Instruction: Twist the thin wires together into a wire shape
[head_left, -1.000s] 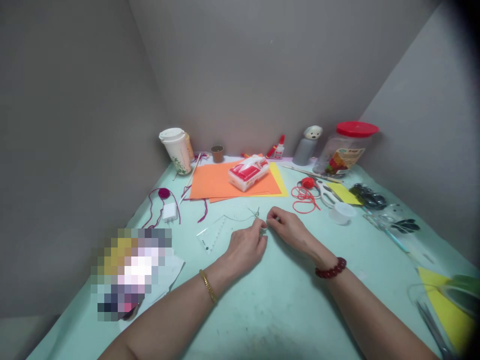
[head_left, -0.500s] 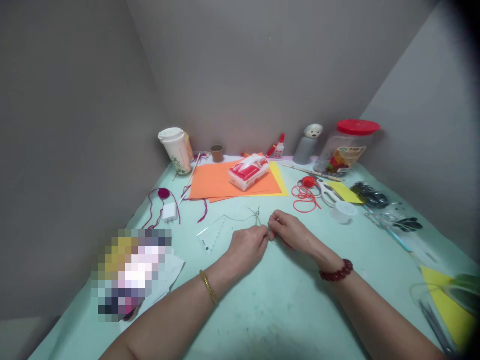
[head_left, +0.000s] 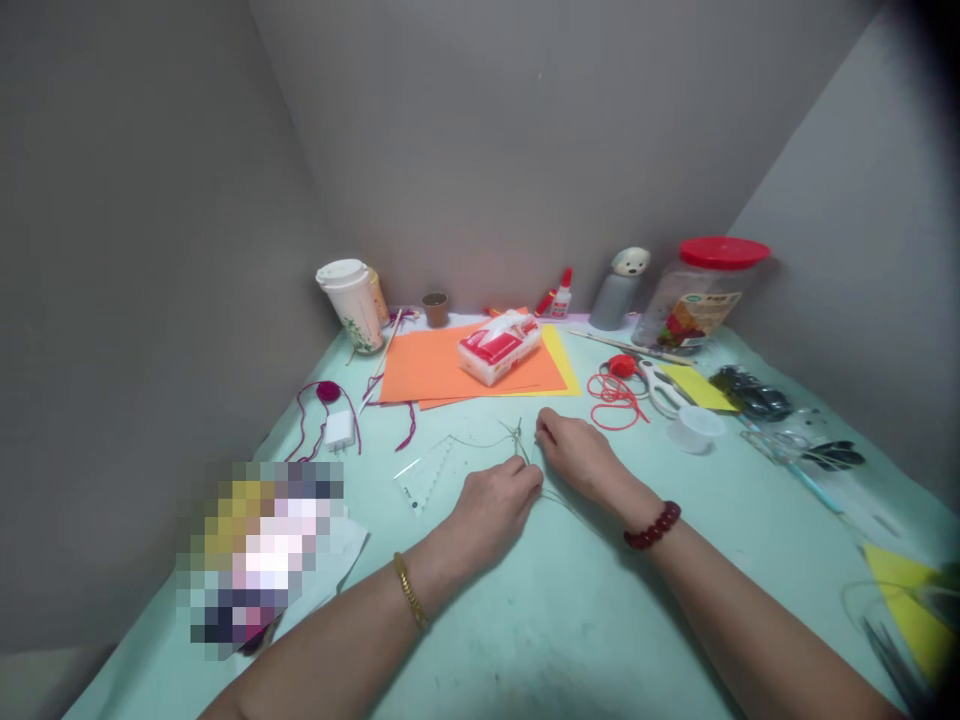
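Maroon yarn (head_left: pixel 328 391) loops across the mint-green bench (head_left: pixel 570 630) beside a white plug charger (head_left: pixel 340 430), and a takeaway cup (head_left: pixel 352 305) stands behind them against the wall. A clear plastic set square (head_left: pixel 421 478) lies flat just left of the hands. A thin pale wire (head_left: pixel 516 436) runs from above the set square to a small upright twist between the hands, then continues down and to the right, passing under the right hand's wrist side. Its long axis therefore lies slantwise across the bench.

The left hand (head_left: pixel 491 510), with a gold bangle (head_left: pixel 409 590) on its wrist, sits nearer the lower part of the wire, its curled fingers (head_left: pixel 521 472) closed on the strands just below the twist. The right hand (head_left: pixel 577 460), with a red bead bracelet (head_left: pixel 652 525), lies just right of the twist, its fingertips (head_left: pixel 543 428) curled close by; whether they pinch the wire I cannot tell.

Farther right are a tangle of red cord (head_left: pixel 615 400), white-handled scissors (head_left: pixel 660 385) and a red-lidded plastic jar (head_left: pixel 701 290).
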